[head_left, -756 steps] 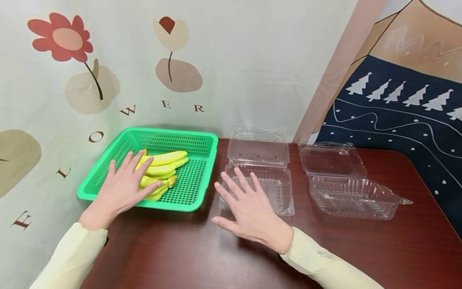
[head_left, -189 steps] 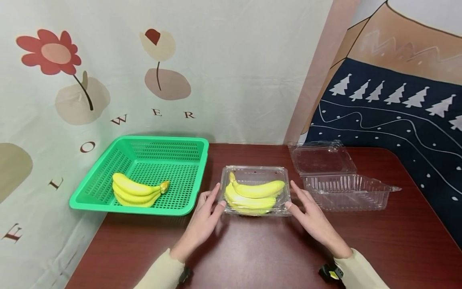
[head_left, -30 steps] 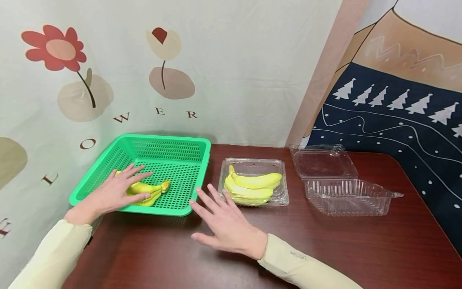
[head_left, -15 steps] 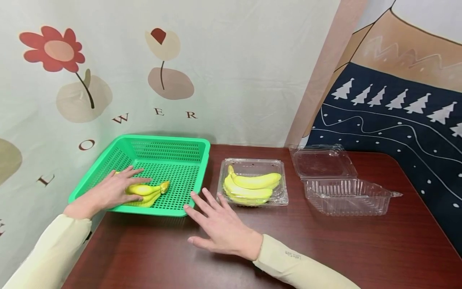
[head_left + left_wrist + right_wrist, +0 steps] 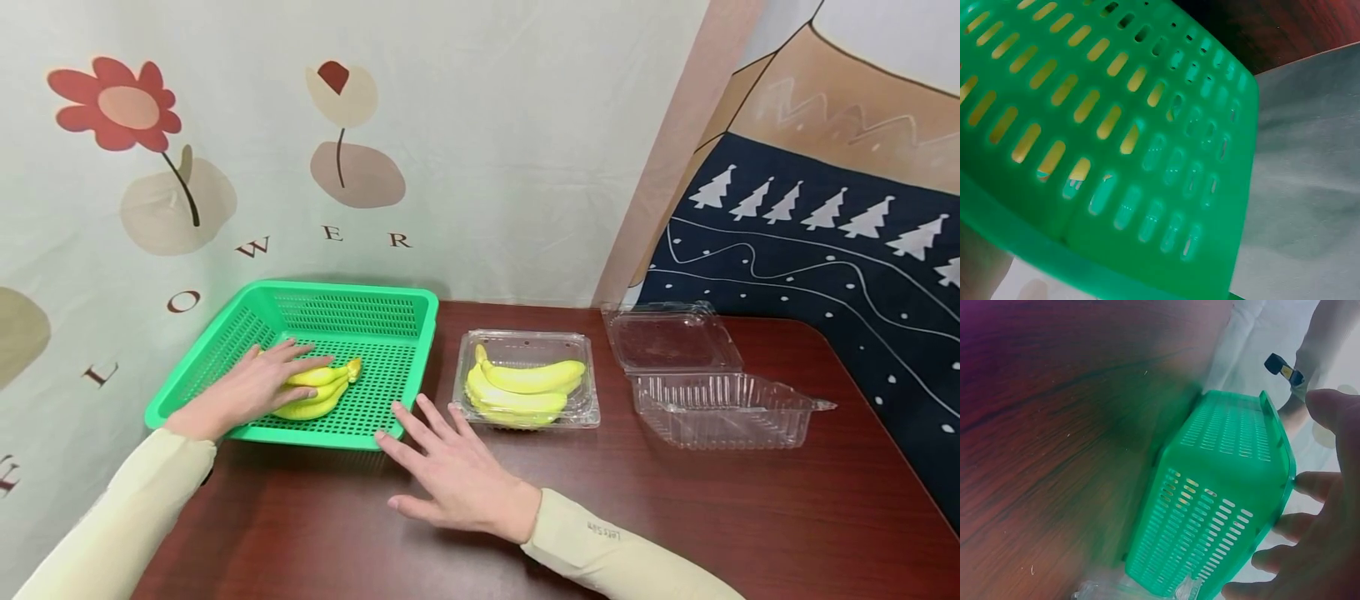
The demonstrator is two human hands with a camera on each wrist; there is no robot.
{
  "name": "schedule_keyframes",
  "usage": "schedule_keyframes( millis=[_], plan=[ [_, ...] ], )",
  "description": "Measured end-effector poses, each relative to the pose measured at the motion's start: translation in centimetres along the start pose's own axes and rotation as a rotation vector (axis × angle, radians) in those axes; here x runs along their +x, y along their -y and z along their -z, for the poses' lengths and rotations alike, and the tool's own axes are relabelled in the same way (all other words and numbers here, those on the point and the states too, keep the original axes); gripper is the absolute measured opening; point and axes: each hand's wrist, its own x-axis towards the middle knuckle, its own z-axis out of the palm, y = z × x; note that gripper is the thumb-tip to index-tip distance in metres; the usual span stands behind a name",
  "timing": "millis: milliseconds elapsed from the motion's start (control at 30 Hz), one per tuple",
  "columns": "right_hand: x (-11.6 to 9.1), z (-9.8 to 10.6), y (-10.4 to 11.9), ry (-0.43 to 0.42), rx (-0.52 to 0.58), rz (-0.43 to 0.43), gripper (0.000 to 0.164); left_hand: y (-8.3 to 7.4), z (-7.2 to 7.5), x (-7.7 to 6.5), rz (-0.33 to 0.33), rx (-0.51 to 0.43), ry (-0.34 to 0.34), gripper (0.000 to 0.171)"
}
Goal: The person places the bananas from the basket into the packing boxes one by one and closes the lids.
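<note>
In the head view my left hand [image 5: 251, 390] reaches into the green plastic basket [image 5: 427, 333] and grips a bunch of yellow bananas [image 5: 318, 396] from above. The thumb lies on the near side, and the fingers cross over to the far side, partly hidden. Through the basket's slots in the left wrist view, the yellow of the bananas [image 5: 1054, 156] shows. My right hand [image 5: 465, 483] is spread out, palm down, its fingertips at the basket's near right corner. In the right wrist view these fingertips [image 5: 1297, 525] lie along the basket rim [image 5: 1288, 481]; firm contact is unclear.
A closed clear clamshell box [image 5: 588, 408] with bananas [image 5: 532, 379] inside stands right of the basket. Farther right, another clear clamshell [image 5: 720, 417] stands with its lid [image 5: 675, 337] raised. A printed curtain [image 5: 510, 167] hangs behind the dark red table [image 5: 645, 508].
Over the last second the left hand and the bunch shifted right and a little away inside the basket. The right hand slid slightly left, toward the basket corner. Earlier, the middle clamshell was open and without bananas.
</note>
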Motion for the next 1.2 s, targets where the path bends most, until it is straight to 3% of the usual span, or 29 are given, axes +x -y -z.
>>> schedule_keyframes(
  millis=[167,400,633,1200],
  plan=[
    [0.1,-0.2,0.0,0.002,-0.014,0.009,0.072,0.0,0.0,0.2,-0.005,0.011,0.010,0.074],
    [0.1,-0.3,-0.1,-0.008,-0.027,0.018,0.071,0.3,0.5,-0.4,-0.046,0.116,0.034,0.092],
    [0.1,-0.4,0.0,-0.023,-0.031,0.024,0.071,0.4,0.5,-0.5,-0.126,0.162,0.030,0.090],
    [0.0,-0.4,0.1,-0.041,-0.048,0.034,0.071,1.0,-0.1,0.0,-0.294,0.240,-0.138,0.083]
  ],
)
